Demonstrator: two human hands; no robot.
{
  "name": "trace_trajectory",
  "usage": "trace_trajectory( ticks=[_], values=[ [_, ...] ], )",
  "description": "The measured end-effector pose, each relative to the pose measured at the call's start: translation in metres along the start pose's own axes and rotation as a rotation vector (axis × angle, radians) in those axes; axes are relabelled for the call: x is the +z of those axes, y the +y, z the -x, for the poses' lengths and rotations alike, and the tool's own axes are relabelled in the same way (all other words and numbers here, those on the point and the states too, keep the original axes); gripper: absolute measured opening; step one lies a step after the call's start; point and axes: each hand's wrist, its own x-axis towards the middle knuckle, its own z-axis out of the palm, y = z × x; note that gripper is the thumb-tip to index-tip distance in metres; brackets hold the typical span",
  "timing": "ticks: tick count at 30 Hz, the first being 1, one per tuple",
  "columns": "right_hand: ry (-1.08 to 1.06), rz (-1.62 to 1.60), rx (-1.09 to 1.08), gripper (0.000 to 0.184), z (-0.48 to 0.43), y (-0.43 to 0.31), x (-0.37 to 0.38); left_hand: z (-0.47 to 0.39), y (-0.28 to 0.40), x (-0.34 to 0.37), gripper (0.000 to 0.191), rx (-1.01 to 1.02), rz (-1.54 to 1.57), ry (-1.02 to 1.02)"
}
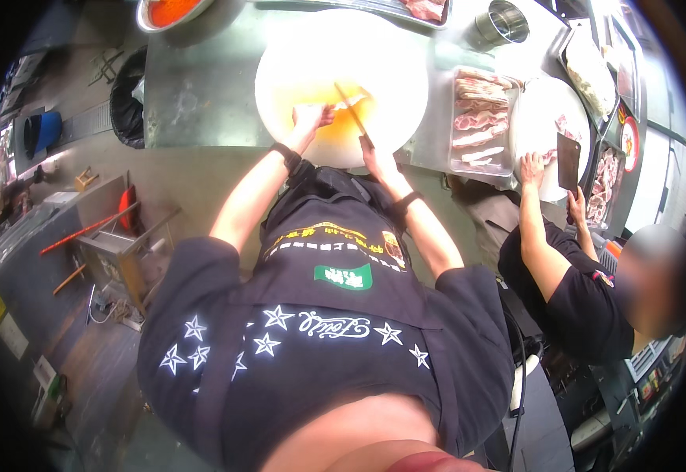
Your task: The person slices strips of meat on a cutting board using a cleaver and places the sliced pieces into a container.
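Observation:
Before me on the metal counter lies a large round white cutting board [343,47], its middle stained orange and partly washed out by glare. My right hand [376,158], at the board's near edge, grips a knife [352,113] whose blade slants up and to the left. To the left of the blade, my left hand [312,118] rests on the orange stain with its fingers curled towards a pale strip of food [352,103]. Glare and blur hide what that strip is, and whether the fingers hold it cannot be told.
A clear tray of sliced raw meat [480,127] stands right of the board. Beyond it, a co-worker holds a cleaver [568,162] over another round board [523,121]. A steel pot [502,23], a metal tray [366,7] and a bowl of orange contents [169,12] stand farther back.

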Motion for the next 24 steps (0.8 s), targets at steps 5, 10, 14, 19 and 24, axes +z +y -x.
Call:
trace_trajectory(
  ticks=[5,10,14,19,24],
  values=[
    [-0.100,-0.010,0.043,0.031,-0.003,0.019,0.009,-0.011,0.005,-0.002,0.016,-0.101,0.173,0.048],
    [-0.195,-0.105,0.171,0.044,-0.001,0.027,-0.006,0.011,0.017,-0.019,0.018,0.505,-0.903,-0.091],
    [-0.171,-0.110,0.215,0.046,0.002,0.035,-0.013,0.039,0.023,-0.011,0.022,1.030,-1.160,-0.142],
    [-0.236,0.012,0.341,0.045,-0.003,0.030,-0.019,0.010,0.005,-0.005,0.021,1.023,-1.317,-0.225],
    [-0.051,-0.121,0.159,0.029,0.000,0.002,-0.043,0.009,0.000,-0.002,0.010,0.952,-1.203,-0.253]
  ],
)
